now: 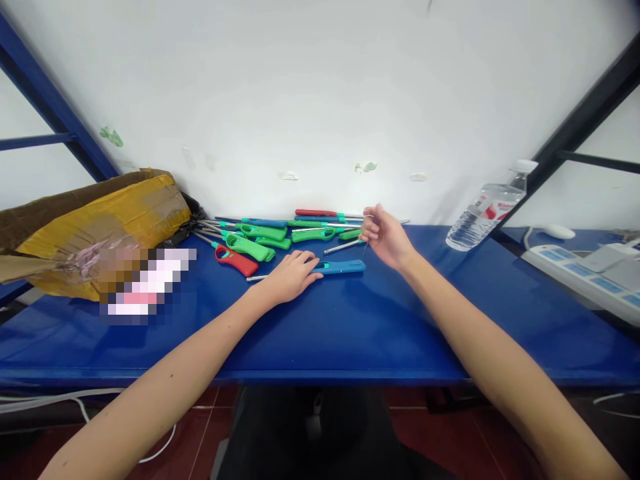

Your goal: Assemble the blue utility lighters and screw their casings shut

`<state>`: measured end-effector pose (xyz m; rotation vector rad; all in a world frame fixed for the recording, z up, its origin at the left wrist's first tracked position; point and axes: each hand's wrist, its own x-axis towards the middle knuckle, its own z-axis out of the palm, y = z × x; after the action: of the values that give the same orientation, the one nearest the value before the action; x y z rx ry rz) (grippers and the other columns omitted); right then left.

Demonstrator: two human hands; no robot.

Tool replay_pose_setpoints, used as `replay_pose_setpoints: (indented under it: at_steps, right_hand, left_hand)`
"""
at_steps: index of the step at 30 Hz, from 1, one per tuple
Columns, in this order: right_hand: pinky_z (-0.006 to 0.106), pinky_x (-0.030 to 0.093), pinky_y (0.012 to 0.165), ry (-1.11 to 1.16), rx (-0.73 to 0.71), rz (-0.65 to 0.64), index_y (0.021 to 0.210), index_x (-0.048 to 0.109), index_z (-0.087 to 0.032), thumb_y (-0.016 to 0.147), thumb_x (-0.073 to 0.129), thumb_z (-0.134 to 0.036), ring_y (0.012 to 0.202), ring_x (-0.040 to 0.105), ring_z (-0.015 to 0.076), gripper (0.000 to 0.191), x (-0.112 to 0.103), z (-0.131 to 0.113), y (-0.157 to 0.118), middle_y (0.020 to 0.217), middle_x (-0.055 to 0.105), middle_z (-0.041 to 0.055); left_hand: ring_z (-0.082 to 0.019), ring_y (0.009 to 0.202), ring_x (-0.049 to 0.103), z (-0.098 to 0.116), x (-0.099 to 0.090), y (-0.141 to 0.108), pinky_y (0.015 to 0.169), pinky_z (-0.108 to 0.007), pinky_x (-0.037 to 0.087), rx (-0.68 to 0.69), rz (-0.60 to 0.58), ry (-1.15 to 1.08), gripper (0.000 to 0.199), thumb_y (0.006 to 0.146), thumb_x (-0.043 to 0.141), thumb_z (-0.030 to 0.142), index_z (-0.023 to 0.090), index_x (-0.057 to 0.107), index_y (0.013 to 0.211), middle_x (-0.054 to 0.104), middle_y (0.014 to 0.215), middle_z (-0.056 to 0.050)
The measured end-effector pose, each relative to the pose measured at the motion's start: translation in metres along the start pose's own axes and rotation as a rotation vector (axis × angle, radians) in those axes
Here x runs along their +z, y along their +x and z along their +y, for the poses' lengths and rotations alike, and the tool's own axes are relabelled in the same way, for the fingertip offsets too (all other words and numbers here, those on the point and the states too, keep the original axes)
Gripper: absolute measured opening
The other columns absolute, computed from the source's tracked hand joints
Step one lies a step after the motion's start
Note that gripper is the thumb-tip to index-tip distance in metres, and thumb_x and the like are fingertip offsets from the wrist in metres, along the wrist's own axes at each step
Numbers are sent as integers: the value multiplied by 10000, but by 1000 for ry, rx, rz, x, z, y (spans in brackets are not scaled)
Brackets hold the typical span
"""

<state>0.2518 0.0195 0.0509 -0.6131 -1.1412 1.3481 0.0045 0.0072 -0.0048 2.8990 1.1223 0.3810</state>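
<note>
A blue long-nosed lighter (345, 267) lies on the table with its metal tube pointing left. My left hand (295, 275) is closed over its trigger end, holding it against the tabletop. Above the lighter's right end, my right hand (383, 233) is pinched on a thin thread or wire (365, 248) that runs down to the handle. Whether it is thread or wire I cannot tell. Just behind are several more lighters in a heap, among them a green lighter (250, 247), a red lighter (237, 261) and another red lighter (315, 213) near the wall.
On the left sits an opened cardboard box (100, 227) with yellow tape, a blurred patch beside it. A clear water bottle (487, 210) stands at the right back. Farther right is a white power strip (585, 273) with plugs. The white wall (320, 100) rises behind the blue table (360, 333).
</note>
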Motion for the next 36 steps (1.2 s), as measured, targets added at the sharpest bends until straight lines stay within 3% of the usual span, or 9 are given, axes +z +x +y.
replay_pose_setpoints:
  at_steps: [3,10,13,16,19,24,32,36]
  right_hand:
    - [258,414,518,-1,7,1,768,641,-232,755,724,-615,485,315,96,392,-2,-2,1,558,328,-66]
    - [260,480,645,-128,-84,92,724,652,-221,610,877,-501,726,597,128,377,-2,5,2,719,621,-26]
    - [262,493,697,-97,-103,112,704,619,-220,580,912,-416,817,640,142,374,1,6,0,804,684,-18]
    - [241,479,635,-40,-48,64,711,595,-219,606,904,-411,670,588,107,378,3,6,-1,688,617,-43]
    - [217,418,539,5,12,-11,724,594,-214,670,863,-450,494,405,67,362,2,3,-1,548,399,-86]
    - [248,400,513,-8,93,-103,764,649,-217,809,672,-605,459,301,85,391,-6,-4,2,539,270,-72]
    - [287,491,673,-188,33,-89,754,687,-206,685,821,-516,737,583,150,345,-14,-2,3,761,633,11]
    - [313,518,795,-191,-15,-17,710,633,-217,627,877,-442,885,643,179,342,-12,-1,2,833,690,12]
  left_hand:
    - [-278,1192,492,1,-1,0,1031,-413,415,6,1,8,465,1028,342,419,129,546,1329,553,1296,-154]
    - [-262,1149,521,1,-1,2,1037,-400,416,22,8,66,450,1036,339,407,121,574,1291,582,1290,-134]
    - [-264,1144,525,0,0,2,1028,-410,426,29,18,71,450,1036,334,408,127,577,1290,585,1284,-137]
    - [-272,1158,519,-1,1,1,1026,-421,432,25,21,59,459,1031,351,418,125,562,1314,577,1290,-144]
    - [-280,1185,505,-1,1,0,1033,-420,431,14,17,42,473,1020,389,425,114,541,1342,566,1301,-148]
    - [-282,1196,498,-1,1,0,1034,-426,430,15,27,18,468,1017,391,428,123,546,1336,562,1301,-151]
    - [-281,1201,500,0,-1,-1,1041,-418,424,5,24,11,459,1011,413,422,136,534,1349,558,1306,-146]
    - [-280,1199,505,1,-1,-1,1040,-419,429,1,23,6,455,1010,421,417,144,534,1356,557,1311,-146]
